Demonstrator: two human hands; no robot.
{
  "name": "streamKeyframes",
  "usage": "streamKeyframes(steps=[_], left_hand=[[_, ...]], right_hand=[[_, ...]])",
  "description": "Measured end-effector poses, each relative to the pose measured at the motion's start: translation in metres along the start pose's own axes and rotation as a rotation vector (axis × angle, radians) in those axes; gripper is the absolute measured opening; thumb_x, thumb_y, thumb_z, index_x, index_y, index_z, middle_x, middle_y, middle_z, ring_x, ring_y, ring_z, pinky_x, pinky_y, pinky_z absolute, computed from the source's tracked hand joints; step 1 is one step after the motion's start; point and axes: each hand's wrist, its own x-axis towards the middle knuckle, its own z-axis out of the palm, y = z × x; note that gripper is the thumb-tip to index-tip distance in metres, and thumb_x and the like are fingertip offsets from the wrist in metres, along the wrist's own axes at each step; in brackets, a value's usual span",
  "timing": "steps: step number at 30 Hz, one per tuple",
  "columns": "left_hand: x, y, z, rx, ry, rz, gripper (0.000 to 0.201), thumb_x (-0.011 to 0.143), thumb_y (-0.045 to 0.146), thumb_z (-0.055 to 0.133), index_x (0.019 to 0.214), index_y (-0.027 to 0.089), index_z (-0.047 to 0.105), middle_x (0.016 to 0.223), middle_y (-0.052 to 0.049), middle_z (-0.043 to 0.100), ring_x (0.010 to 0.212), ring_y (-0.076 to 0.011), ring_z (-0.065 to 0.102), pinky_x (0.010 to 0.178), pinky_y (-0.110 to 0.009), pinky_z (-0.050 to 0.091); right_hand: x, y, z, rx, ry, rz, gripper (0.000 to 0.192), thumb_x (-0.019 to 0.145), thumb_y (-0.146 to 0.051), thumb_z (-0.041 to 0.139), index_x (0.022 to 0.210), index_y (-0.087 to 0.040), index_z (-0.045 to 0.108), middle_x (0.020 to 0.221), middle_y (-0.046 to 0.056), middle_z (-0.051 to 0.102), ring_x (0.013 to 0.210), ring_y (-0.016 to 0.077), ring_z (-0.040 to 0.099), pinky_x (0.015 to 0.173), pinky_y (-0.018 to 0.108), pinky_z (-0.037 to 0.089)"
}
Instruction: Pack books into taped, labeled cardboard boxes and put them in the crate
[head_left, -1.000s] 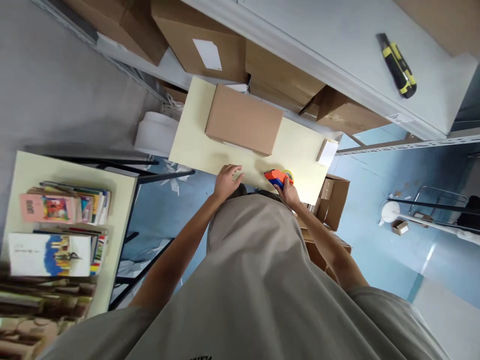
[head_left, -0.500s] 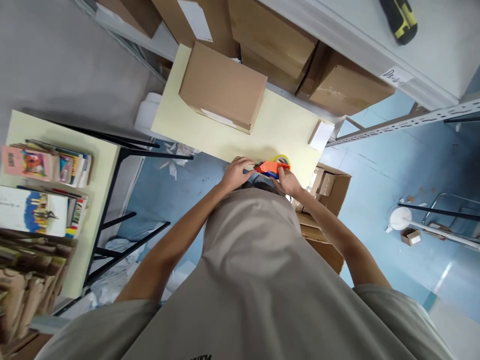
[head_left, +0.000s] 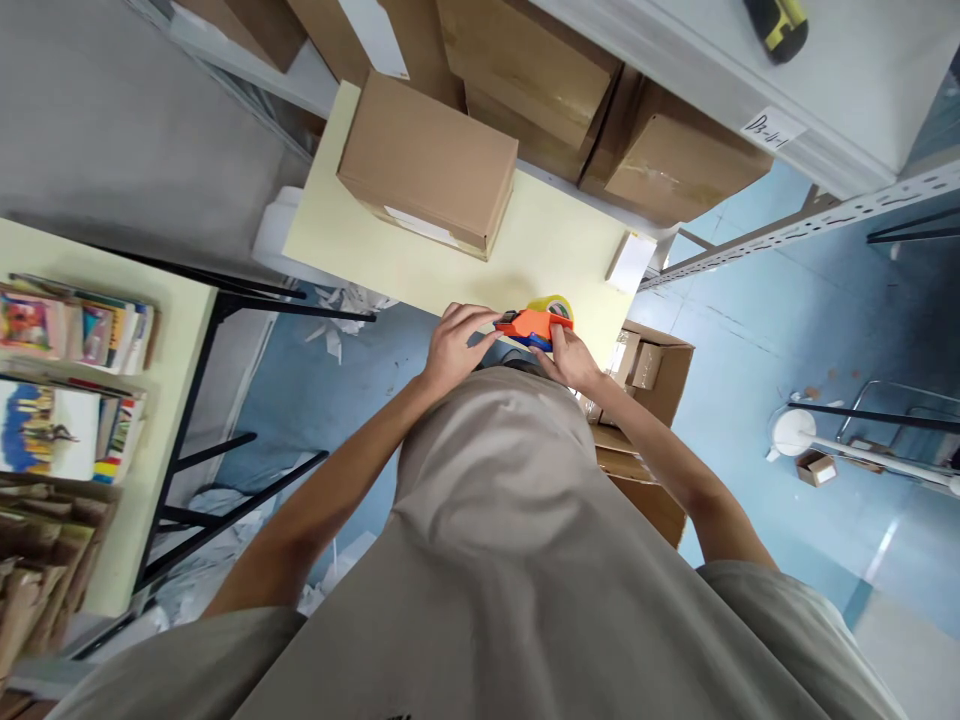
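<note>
An orange and blue tape dispenser (head_left: pixel 531 325) with a roll of yellowish tape (head_left: pixel 555 305) is held in front of my waist, by the near edge of the pale yellow table (head_left: pixel 562 230). My right hand (head_left: pixel 571 358) is closed around the dispenser's right end. At its other end, the fingertips and thumb of my left hand (head_left: pixel 456 348) pinch the dark front part; whether they grip the tape's loose end is too small to tell. Beyond my hands, a closed cardboard box (head_left: pixel 427 160) sits on the table.
A small white box (head_left: pixel 631 262) lies at the table's right end. Below it stands an open carton (head_left: pixel 667 380). Shelves behind hold large cartons (head_left: pixel 532 70) and a yellow-black tool handle (head_left: pixel 784 30). Books (head_left: pixel 52 425) cover a side table at left. Paper scraps litter the floor.
The view has shifted slightly, so the tables and boxes appear further left. The dispenser has turned a little, showing more of its orange side and tape roll. Both hands remain on it.
</note>
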Motion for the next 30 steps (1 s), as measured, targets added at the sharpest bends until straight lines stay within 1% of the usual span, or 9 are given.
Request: streamKeyframes(steps=[3, 7, 11, 14, 17, 20, 25, 27, 30], left_hand=[[-0.002, 0.004, -0.011, 0.014, -0.009, 0.009, 0.027, 0.112, 0.049, 0.071, 0.126, 0.030, 0.085, 0.126, -0.010, 0.085, 0.118, -0.0302, 0.074, 0.112, -0.052, 0.057], [-0.006, 0.003, -0.023, 0.026, -0.031, -0.006, 0.031, 0.113, 0.054, 0.068, 0.128, 0.033, 0.085, 0.127, -0.010, 0.084, 0.120, -0.0314, 0.072, 0.114, -0.054, 0.056], [-0.008, -0.008, -0.032, 0.018, -0.038, 0.017, 0.036, 0.112, 0.058, 0.068, 0.129, 0.032, 0.086, 0.127, -0.010, 0.084, 0.119, -0.0321, 0.071, 0.113, -0.054, 0.056], [-0.008, -0.017, -0.037, -0.005, -0.054, 0.041, 0.035, 0.111, 0.057, 0.069, 0.131, 0.032, 0.086, 0.128, -0.010, 0.084, 0.119, -0.0319, 0.070, 0.112, -0.053, 0.055], [-0.007, -0.025, -0.043, -0.032, -0.116, 0.038, 0.034, 0.110, 0.056, 0.072, 0.131, 0.033, 0.086, 0.129, -0.009, 0.085, 0.119, -0.0321, 0.070, 0.113, -0.054, 0.055], [-0.003, -0.030, -0.052, -0.076, -0.189, 0.013, 0.033, 0.106, 0.057, 0.077, 0.125, 0.033, 0.087, 0.124, -0.009, 0.085, 0.118, -0.0326, 0.070, 0.113, -0.055, 0.055], [0.010, -0.038, -0.066, -0.162, -0.299, 0.025, 0.029, 0.100, 0.053, 0.085, 0.116, 0.029, 0.087, 0.116, -0.007, 0.084, 0.117, -0.0320, 0.071, 0.114, -0.054, 0.054], [0.013, -0.041, -0.068, -0.185, -0.323, 0.037, 0.025, 0.101, 0.049, 0.083, 0.114, 0.027, 0.086, 0.115, -0.007, 0.084, 0.118, -0.0312, 0.071, 0.113, -0.052, 0.054], [0.014, -0.047, -0.063, -0.224, -0.334, 0.020, 0.020, 0.103, 0.043, 0.079, 0.112, 0.027, 0.085, 0.115, -0.007, 0.084, 0.117, -0.0292, 0.072, 0.110, -0.047, 0.056]], right_hand=[[0.003, -0.009, -0.004, -0.001, 0.014, -0.034, 0.079, 0.118, -0.074, 0.025, 0.159, -0.009, 0.041, 0.138, 0.033, 0.071, 0.130, 0.0462, 0.072, 0.111, 0.065, 0.060], [0.007, -0.018, -0.005, -0.028, 0.005, -0.055, 0.075, 0.118, -0.074, 0.029, 0.156, -0.012, 0.044, 0.133, 0.030, 0.071, 0.124, 0.0449, 0.073, 0.105, 0.062, 0.063], [0.013, -0.026, -0.001, -0.063, -0.008, -0.065, 0.074, 0.117, -0.075, 0.034, 0.155, -0.012, 0.045, 0.133, 0.029, 0.072, 0.123, 0.0457, 0.074, 0.106, 0.063, 0.063], [0.016, -0.032, 0.004, -0.078, -0.014, -0.070, 0.070, 0.119, -0.070, 0.031, 0.153, -0.011, 0.045, 0.128, 0.030, 0.074, 0.121, 0.0454, 0.075, 0.105, 0.063, 0.063], [0.016, -0.038, 0.008, -0.078, -0.009, -0.078, 0.068, 0.120, -0.067, 0.023, 0.150, -0.011, 0.046, 0.129, 0.031, 0.075, 0.122, 0.0452, 0.074, 0.103, 0.063, 0.063], [0.013, -0.043, 0.010, -0.060, -0.015, -0.093, 0.071, 0.119, -0.070, 0.017, 0.146, -0.011, 0.046, 0.129, 0.032, 0.074, 0.123, 0.0457, 0.074, 0.104, 0.065, 0.063], [0.003, -0.049, 0.008, -0.066, -0.054, -0.062, 0.073, 0.117, -0.076, 0.015, 0.144, -0.015, 0.046, 0.128, 0.029, 0.074, 0.119, 0.0447, 0.075, 0.100, 0.063, 0.063], [-0.001, -0.048, 0.007, -0.086, -0.065, -0.062, 0.072, 0.118, -0.075, 0.016, 0.145, -0.014, 0.044, 0.126, 0.029, 0.075, 0.115, 0.0440, 0.076, 0.097, 0.061, 0.064], [-0.003, -0.044, 0.007, -0.115, -0.060, -0.068, 0.071, 0.118, -0.074, 0.018, 0.148, -0.013, 0.041, 0.121, 0.028, 0.077, 0.107, 0.0425, 0.077, 0.090, 0.059, 0.066]])
